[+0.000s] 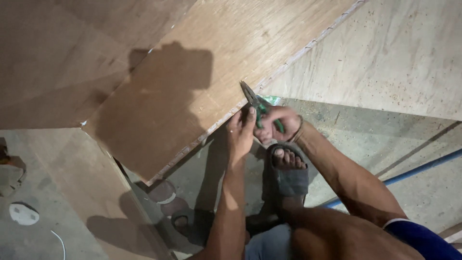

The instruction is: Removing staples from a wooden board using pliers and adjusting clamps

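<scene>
1. I see the right hand (pixel 281 123) closed around the green handles of a pair of pliers (pixel 255 103); the grip looks firm, fingers wrapped over both handles.
2. The pliers' dark nose points up and to the left, away from the hand, and its tip sits right at the long lower edge of the brown plywood sheet (pixel 192 82). I cannot tell whether the nose is pinching anything there; the tip is too small and dark.
3. The pliers' long axis runs diagonally, roughly crossing the sheet's edge instead of lying along it.
4. The left hand (pixel 240 132) sits just beside the right one, on its left, fingers mostly straight and loosely together, with the fingertips reaching up to the same edge of the sheet. It appears to press or steady the edge; I see nothing held in it.
5. Both hands meet at one spot on that edge, but the right hand carries the tool, so it is the nearer one to the working point through the pliers' nose.
6. Below the hands, a foot in a dark sandal (pixel 288 175) stands on the concrete floor (pixel 365 144), and a blue pipe (pixel 418 168) runs diagonally at the right.
</scene>
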